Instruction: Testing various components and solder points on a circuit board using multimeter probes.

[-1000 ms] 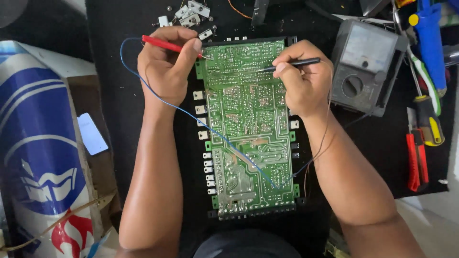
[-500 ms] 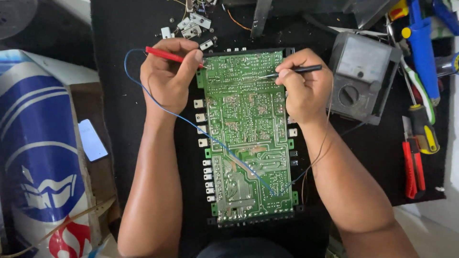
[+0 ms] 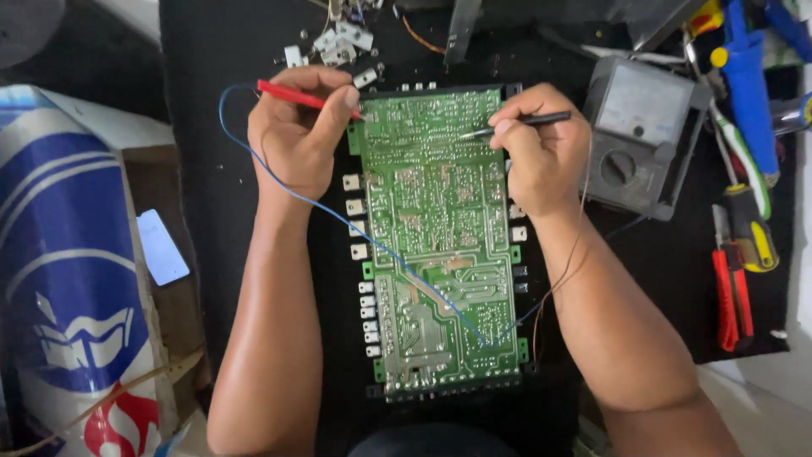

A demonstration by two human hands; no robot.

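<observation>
- While both forearms rest along the long sides of the green circuit board [image 3: 440, 245], each hand works a test probe near its 12 o'clock end.
- Left hand [image 3: 296, 140]: grip closed around the red probe [image 3: 292, 95], pinched pen-style; tip meets the board's top-left corner. The low slant looks chosen to keep the tip steady on one contact.
- Right hand [image 3: 541, 152]: grip closed on the black probe [image 3: 524, 123], held nearly flat, tip pointing toward 9 o'clock onto the solder side near the top-right edge.
- Board lies solder side up, centred on the black worktop [image 3: 211, 169], long axis 12 to 6 o'clock. White connector tabs line its 9 o'clock edge.
- Blue lead [image 3: 372, 241] loops out at 10 o'clock from the red probe, then crosses the board diagonally toward 5 o'clock; a thin dark lead trails past the right wrist. Both likely left slack so the probes move freely.
- Grey analogue meter [image 3: 643, 135] sits at 2 o'clock, just beside the right hand, dial face up, presumably for reading at a glance.
- Edges and room: loose small white parts [image 3: 338, 42] crowd 12 o'clock; red-handled pliers [image 3: 732, 296] and screwdrivers lie at 3 o'clock. Bare mat at 9 o'clock before the cardboard box [image 3: 161, 254] and blue-and-white cylinder [image 3: 59, 279].
</observation>
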